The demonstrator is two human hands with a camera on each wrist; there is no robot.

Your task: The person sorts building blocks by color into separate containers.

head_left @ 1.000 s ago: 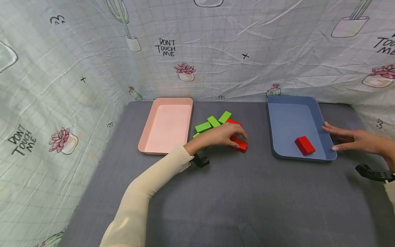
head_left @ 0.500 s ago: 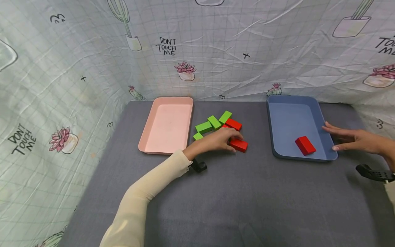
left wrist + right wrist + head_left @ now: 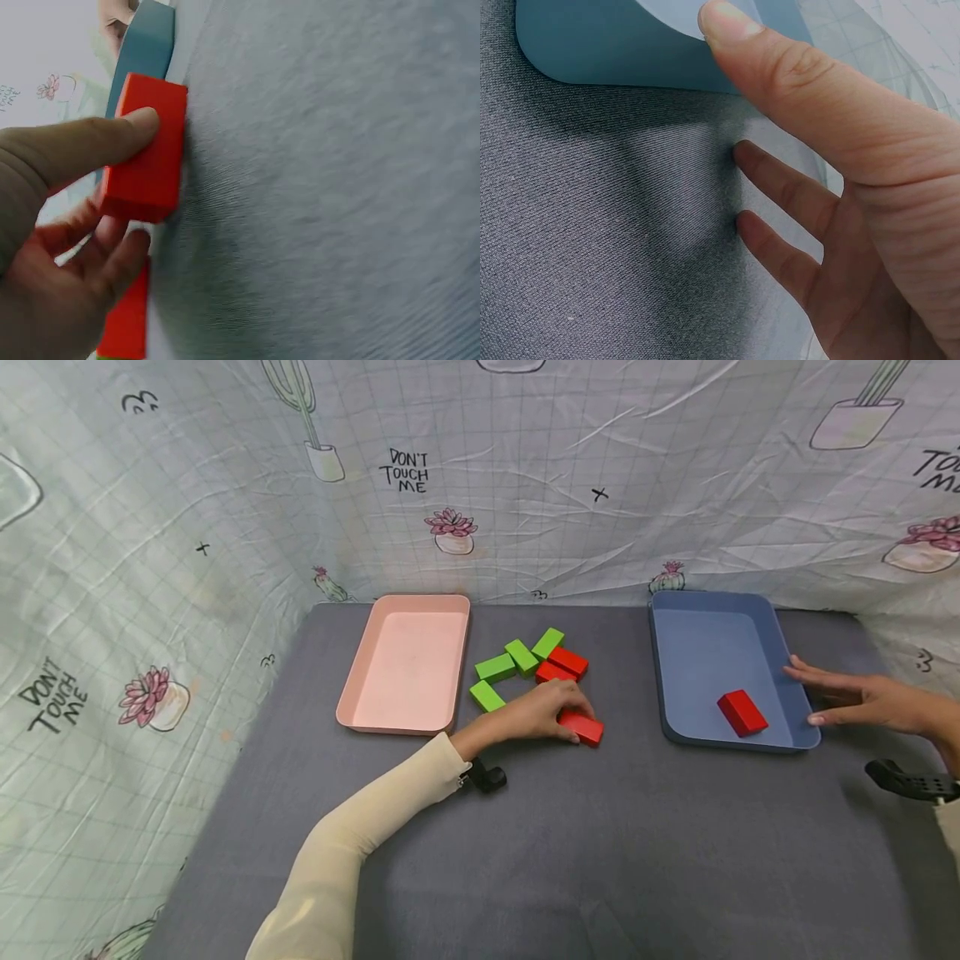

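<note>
My left hand point(image 3: 536, 714) pinches a red block point(image 3: 582, 727) between thumb and fingers. In the left wrist view the thumb lies on the near face of that red block point(image 3: 154, 150), close over the grey cloth. Behind the hand lie two more red blocks point(image 3: 567, 662) and several green blocks point(image 3: 495, 668). At the right, my right hand point(image 3: 873, 700) touches the right rim of a blue tray point(image 3: 712, 602) with fingers straight. In the right wrist view the thumb rests at the rim of the blue tray point(image 3: 630, 60). One red block point(image 3: 742, 713) lies inside that tray.
A pink tray point(image 3: 401, 725) stands left of the blocks. Grey cloth point(image 3: 525, 860) covers the table. A printed white sheet point(image 3: 525, 460) hangs behind and at the left.
My left hand closed on the front red block and drew it slightly toward me, away from the other red blocks. My right hand and the trays stayed in place.
</note>
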